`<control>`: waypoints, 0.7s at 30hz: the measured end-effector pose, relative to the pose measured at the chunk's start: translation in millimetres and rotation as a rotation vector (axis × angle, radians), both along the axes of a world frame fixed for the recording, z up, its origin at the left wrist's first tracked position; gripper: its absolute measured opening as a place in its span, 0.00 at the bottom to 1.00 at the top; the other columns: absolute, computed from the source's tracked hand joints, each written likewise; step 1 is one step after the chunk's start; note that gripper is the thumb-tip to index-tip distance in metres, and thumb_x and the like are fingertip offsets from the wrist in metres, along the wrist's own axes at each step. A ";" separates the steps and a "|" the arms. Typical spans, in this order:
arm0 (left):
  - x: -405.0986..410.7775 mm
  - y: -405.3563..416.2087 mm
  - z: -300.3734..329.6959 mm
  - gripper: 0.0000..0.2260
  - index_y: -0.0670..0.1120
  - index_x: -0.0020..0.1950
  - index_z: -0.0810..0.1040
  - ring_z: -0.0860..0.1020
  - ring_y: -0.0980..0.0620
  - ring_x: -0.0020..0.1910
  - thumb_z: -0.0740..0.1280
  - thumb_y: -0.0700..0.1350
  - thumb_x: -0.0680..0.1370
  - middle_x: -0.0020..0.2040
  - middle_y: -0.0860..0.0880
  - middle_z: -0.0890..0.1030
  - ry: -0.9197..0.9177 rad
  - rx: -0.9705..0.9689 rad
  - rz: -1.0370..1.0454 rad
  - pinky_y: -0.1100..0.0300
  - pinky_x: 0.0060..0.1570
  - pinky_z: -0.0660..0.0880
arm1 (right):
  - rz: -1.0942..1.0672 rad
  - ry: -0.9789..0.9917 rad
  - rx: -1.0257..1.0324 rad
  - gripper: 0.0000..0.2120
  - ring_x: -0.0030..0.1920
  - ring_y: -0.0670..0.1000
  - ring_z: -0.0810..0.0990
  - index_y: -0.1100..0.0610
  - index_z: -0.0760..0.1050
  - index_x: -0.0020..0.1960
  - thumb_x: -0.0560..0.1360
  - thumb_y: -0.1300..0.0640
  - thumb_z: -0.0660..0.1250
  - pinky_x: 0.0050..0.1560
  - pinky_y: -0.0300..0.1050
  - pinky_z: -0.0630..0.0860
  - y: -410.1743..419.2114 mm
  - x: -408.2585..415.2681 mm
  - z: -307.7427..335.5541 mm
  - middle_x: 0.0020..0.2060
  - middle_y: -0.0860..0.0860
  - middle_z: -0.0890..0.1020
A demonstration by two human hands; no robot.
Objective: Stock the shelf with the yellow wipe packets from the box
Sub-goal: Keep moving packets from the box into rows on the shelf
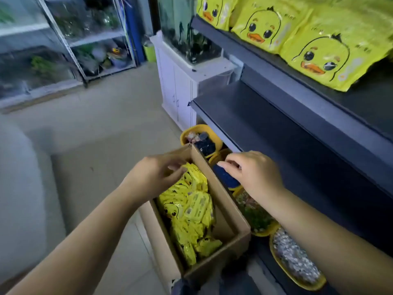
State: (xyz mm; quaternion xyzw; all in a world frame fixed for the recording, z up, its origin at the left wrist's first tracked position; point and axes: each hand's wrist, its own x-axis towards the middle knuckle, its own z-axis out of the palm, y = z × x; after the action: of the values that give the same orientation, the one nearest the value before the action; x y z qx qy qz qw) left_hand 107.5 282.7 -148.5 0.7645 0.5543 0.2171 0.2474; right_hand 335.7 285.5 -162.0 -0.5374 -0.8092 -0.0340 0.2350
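A brown cardboard box (224, 195) stands on the floor, filled with several small yellow wipe packets (192, 209) printed with a duck face. My left hand (156, 174) reaches into the far end of the box, its fingertips pinching the topmost packet (188, 174). My right hand (254, 171) hovers just right of the box's wall, fingers loosely curled and holding nothing. On the dark grey shelf unit, the upper shelf (361, 99) carries larger yellow duck packets (329, 52). The shelf below it (265, 124) is bare.
Yellow bowls of pebbles and gravel (295, 262) line the floor under the shelves, one (200, 137) beyond the box. A white cabinet (180, 86) with an aquarium stands at the shelf's far end. Glass racks (63, 50) fill the back left. Tiled floor (106, 124) lies left of the box.
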 end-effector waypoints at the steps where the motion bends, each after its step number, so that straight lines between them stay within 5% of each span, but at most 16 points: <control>1: -7.9 -4.9 -15.2 0.19 0.48 0.52 0.81 0.77 0.61 0.42 0.60 0.57 0.69 0.40 0.56 0.81 0.011 -0.041 0.000 0.75 0.39 0.67 | 0.001 0.019 -0.064 0.20 0.22 0.51 0.70 0.55 0.76 0.29 0.71 0.43 0.60 0.24 0.31 0.51 -5.1 -8.3 -16.7 0.19 0.48 0.72; 6: -30.5 -19.4 -85.5 0.09 0.47 0.54 0.80 0.77 0.56 0.44 0.66 0.47 0.76 0.45 0.54 0.82 0.029 -0.212 0.085 0.70 0.36 0.66 | -0.041 0.070 -0.372 0.22 0.23 0.53 0.75 0.57 0.78 0.32 0.71 0.40 0.60 0.23 0.37 0.60 -20.8 -30.1 -96.1 0.22 0.51 0.76; 10: -32.4 -28.7 -147.9 0.08 0.47 0.53 0.80 0.74 0.58 0.38 0.66 0.46 0.76 0.45 0.54 0.80 0.021 -0.309 0.158 0.70 0.36 0.66 | -0.166 0.007 -0.728 0.19 0.43 0.56 0.80 0.59 0.79 0.49 0.75 0.43 0.62 0.36 0.43 0.67 -19.7 -31.4 -169.1 0.41 0.55 0.83; 13: -25.1 -35.3 -206.2 0.08 0.45 0.52 0.81 0.76 0.54 0.46 0.66 0.44 0.76 0.42 0.54 0.78 0.001 -0.344 0.217 0.66 0.42 0.65 | -0.268 -0.015 -1.013 0.20 0.53 0.55 0.78 0.60 0.77 0.57 0.76 0.45 0.62 0.42 0.40 0.67 -19.0 -26.1 -234.7 0.52 0.55 0.82; 16: -17.3 -45.6 -263.3 0.12 0.44 0.50 0.82 0.76 0.51 0.48 0.64 0.50 0.74 0.41 0.52 0.80 -0.030 -0.349 0.252 0.64 0.45 0.67 | -0.342 0.038 -1.257 0.18 0.41 0.55 0.73 0.65 0.75 0.46 0.77 0.48 0.62 0.33 0.42 0.60 -18.9 -21.0 -291.0 0.41 0.60 0.78; 18: -13.8 -52.0 -301.4 0.15 0.43 0.47 0.82 0.75 0.54 0.46 0.63 0.52 0.72 0.41 0.48 0.82 -0.010 -0.332 0.217 0.64 0.46 0.67 | -0.403 0.043 -1.357 0.20 0.33 0.50 0.67 0.60 0.65 0.33 0.77 0.49 0.62 0.30 0.42 0.57 -17.2 -18.4 -327.4 0.29 0.54 0.67; 21: -13.7 -60.3 -345.4 0.14 0.42 0.42 0.82 0.75 0.52 0.43 0.62 0.50 0.72 0.38 0.46 0.82 0.063 -0.264 0.152 0.60 0.45 0.70 | -0.501 -0.002 -1.482 0.22 0.32 0.51 0.66 0.55 0.60 0.30 0.76 0.46 0.63 0.31 0.42 0.59 -15.4 -16.9 -377.2 0.29 0.51 0.64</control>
State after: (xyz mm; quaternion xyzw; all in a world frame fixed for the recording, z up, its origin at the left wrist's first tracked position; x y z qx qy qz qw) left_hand 93.8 222.4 -493.9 0.6875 0.6419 0.1364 0.3110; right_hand 318.8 270.0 -539.2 -0.7206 -0.4758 0.4627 -0.2006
